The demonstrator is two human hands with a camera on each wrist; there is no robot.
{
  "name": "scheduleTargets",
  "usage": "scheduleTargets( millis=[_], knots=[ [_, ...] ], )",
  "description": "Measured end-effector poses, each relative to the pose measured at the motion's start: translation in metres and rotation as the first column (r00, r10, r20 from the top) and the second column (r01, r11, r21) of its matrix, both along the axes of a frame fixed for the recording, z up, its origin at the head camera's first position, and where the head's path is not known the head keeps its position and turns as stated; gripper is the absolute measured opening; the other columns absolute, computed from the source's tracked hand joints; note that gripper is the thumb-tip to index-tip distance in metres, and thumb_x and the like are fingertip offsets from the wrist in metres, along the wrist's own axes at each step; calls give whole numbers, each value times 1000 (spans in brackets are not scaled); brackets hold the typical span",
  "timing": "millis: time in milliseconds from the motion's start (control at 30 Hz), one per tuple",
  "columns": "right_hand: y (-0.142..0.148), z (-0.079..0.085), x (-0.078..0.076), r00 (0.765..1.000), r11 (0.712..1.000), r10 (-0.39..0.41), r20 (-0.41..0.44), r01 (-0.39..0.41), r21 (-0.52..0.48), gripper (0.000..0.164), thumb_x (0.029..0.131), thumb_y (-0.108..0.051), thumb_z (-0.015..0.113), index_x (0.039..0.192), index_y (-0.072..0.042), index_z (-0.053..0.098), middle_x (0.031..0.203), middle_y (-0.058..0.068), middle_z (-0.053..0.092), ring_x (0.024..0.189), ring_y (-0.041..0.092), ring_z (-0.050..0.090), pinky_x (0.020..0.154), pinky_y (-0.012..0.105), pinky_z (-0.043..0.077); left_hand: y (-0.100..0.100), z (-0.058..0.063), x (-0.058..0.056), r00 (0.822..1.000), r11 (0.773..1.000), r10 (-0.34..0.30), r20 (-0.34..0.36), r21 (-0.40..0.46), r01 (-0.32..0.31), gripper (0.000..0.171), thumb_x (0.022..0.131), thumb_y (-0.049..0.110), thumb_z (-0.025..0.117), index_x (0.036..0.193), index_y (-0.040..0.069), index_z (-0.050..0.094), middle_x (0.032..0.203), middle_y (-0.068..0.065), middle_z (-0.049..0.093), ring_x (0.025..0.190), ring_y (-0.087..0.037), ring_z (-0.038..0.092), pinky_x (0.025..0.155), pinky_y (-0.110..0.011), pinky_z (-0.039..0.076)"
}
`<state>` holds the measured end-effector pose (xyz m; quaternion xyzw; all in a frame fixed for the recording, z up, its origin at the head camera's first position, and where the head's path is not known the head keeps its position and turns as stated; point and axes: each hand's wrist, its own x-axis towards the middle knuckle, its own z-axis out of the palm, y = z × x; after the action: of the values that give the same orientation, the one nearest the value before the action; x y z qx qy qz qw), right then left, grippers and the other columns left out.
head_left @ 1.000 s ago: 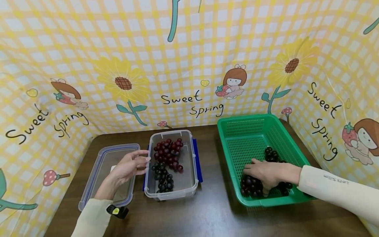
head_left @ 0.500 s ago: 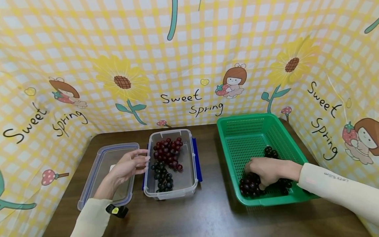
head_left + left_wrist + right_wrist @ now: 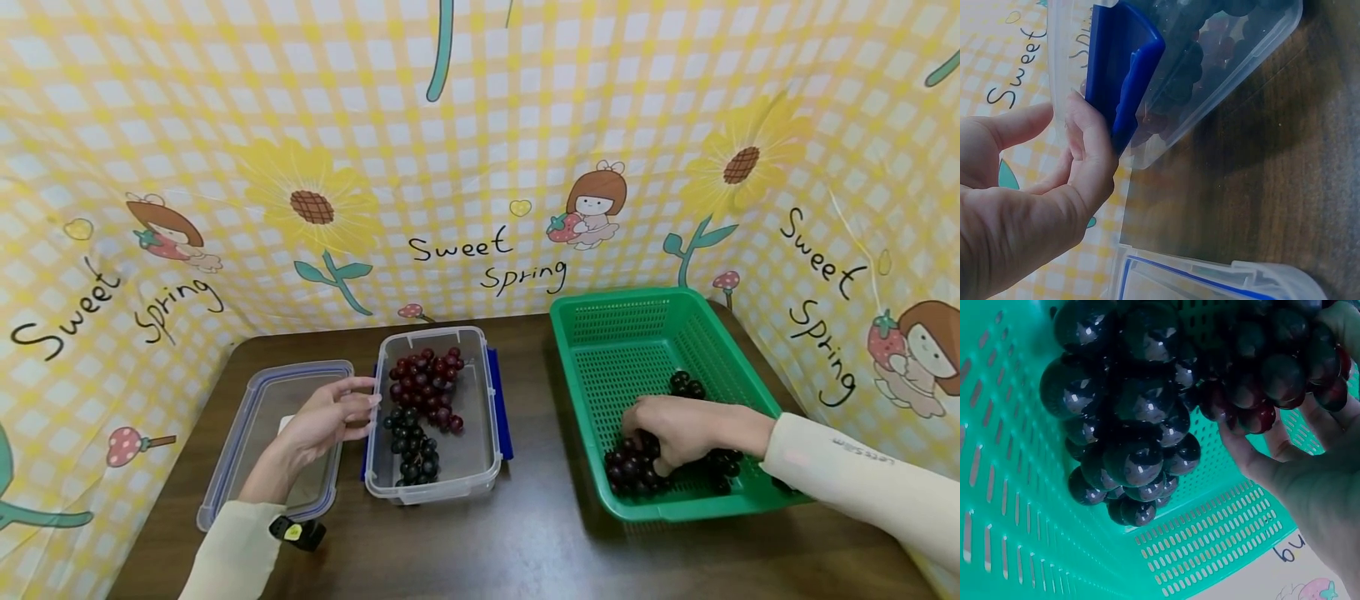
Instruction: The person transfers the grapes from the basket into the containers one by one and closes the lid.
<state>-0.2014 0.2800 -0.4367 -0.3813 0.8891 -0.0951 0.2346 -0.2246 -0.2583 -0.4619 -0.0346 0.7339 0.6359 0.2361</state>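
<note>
My right hand [image 3: 678, 429] reaches into the green basket [image 3: 581, 400], its fingers curled around a bunch of dark red grapes [image 3: 633, 468]. Beside it in the basket lies a bunch of black grapes [image 3: 1135, 419], partly hidden by the hand in the head view. My left hand [image 3: 322, 421] touches the left side of a clear plastic container [image 3: 472, 467] with extended fingers, near its blue latch [image 3: 1125, 69]. Inside that container are a bunch of red grapes [image 3: 427, 383] and a smaller bunch of black grapes [image 3: 414, 454].
The container's clear lid [image 3: 247, 433] lies on the brown table [image 3: 525, 533] at the left, partly under my left forearm. Another blue latch [image 3: 500, 408] hangs on the container's right side. A yellow checked cloth [image 3: 480, 150] stands behind and at both sides.
My right hand's fingers have curled in from lying spread over the dark red grapes and now grip them. The left hand and the container have stayed in place.
</note>
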Motion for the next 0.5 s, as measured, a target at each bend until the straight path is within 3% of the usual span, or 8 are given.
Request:
scheduleTargets(
  millis=[133,267,333,400,500],
  knots=[
    [0,4,-1,996,997,-42,74,46,-54,31,78,-6,83,88,-24,60,84,-9,53,67,4,38,59,23,36,0,0,1,1000,1000,0,-7,6,0,64,106,23,65,157,2,34,112,0,61,91,-8,64,82,-27,62],
    [-2,4,0,994,997,-64,93,67,-27,32,79,-6,83,90,-23,58,87,-9,51,69,5,38,60,23,36,-1,0,1,1000,1000,0,-9,8,0,63,106,22,65,157,1,34,113,-1,61,91,-8,65,83,-27,62],
    [-5,4,1,994,998,-61,87,60,17,33,80,-7,84,97,-21,60,95,-8,55,78,7,45,65,25,43,-1,0,1,1000,1000,1,-8,8,-1,63,106,23,65,157,2,34,114,-2,61,92,-8,65,83,-27,62],
    [-7,4,3,994,995,-61,86,54,78,42,81,-12,88,115,-15,63,115,-2,62,99,15,58,77,31,54,-1,0,1,1000,1000,0,-7,8,0,63,106,23,65,157,2,34,114,-1,60,92,-8,64,84,-27,61],
    [-10,3,6,993,988,-59,104,43,151,80,79,-23,94,146,-10,52,150,10,53,138,34,53,97,46,58,-1,0,1,1000,1000,-2,-5,9,2,63,106,23,65,157,1,34,114,-1,61,93,-8,64,84,-27,61]
  ],
)
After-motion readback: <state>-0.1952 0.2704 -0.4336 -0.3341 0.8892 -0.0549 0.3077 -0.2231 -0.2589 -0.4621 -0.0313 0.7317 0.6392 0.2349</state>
